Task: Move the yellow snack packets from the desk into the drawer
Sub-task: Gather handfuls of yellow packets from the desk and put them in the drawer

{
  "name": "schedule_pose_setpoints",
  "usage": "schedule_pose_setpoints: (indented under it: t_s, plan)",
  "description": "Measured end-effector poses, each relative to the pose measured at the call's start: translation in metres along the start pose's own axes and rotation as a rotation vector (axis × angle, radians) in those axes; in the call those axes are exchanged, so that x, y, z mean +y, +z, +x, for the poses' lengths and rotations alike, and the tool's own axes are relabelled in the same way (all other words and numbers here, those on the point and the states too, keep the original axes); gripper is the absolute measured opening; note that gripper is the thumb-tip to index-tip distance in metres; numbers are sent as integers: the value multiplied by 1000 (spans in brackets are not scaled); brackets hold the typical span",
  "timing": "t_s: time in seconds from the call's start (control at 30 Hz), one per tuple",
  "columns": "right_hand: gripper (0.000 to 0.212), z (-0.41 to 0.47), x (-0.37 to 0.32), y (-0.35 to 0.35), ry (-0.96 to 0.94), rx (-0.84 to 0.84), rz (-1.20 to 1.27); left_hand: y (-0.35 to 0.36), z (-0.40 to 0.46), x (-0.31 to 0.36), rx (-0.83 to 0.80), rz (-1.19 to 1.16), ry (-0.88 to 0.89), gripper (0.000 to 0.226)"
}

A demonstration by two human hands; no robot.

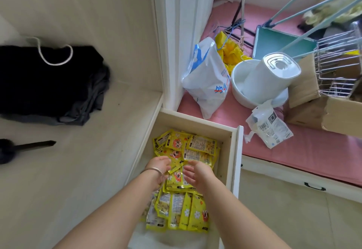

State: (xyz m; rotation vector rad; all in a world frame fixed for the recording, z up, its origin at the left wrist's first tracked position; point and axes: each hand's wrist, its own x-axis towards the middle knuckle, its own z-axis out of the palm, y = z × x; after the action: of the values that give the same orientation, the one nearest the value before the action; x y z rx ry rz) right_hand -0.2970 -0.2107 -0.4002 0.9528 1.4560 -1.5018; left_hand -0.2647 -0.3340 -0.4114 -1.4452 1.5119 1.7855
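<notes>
drawer (233,162): pulled open below the right edge of the tabletop; far wall and right wall visible, the near end runs out of the bottom of the view.
yellow snack packets (197,146): all visible ones lie inside the drawer in overlapping layers, some face up, some back up; too many overlap for an exact count, more than a dozen.
drawer room: a pale bare strip of drawer floor shows near the bottom of the view; a narrow gap runs between the pile and the right wall.
left hand (157,170): fingers spread loosely, palm down on the left part of the pile, gripping nothing; one metal bangle (154,170) on the wrist.
right hand (195,176): open, fingers extended over the middle of the pile, gripping nothing.
hands count: two, just beside each other, not touching.
tabletop (78,170): no yellow packet visible on it; carries one dark folded cloth pile (49,84) at the far left and one black-handled tool (25,148) near the left edge.
pink mat (313,150): right of the drawer; holds one white plastic bag (207,80), one white bowl (242,91) and one cardboard box (333,115).
</notes>
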Motion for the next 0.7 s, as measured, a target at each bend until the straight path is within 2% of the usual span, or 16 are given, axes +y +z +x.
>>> schedule_pose_setpoints:
  t_s: [0.23, 0.33, 0.57, 0.7]
  plan:
    - [27, -55, -13, 14, -126, -112, -198, -20, -72, 13, 41, -141, 151, 26]
    - [15, -81, -12, 20, -176, -161, -338, -39, -107, 2, 116, -266, 199, 14]
    - [22, -134, 32, 43, -269, -377, -714, -83, -188, -69, 355, -615, 276, 11]
    - [15, -168, 82, 60, -265, -526, -870, -107, -242, -126, 476, -792, 287, 11]
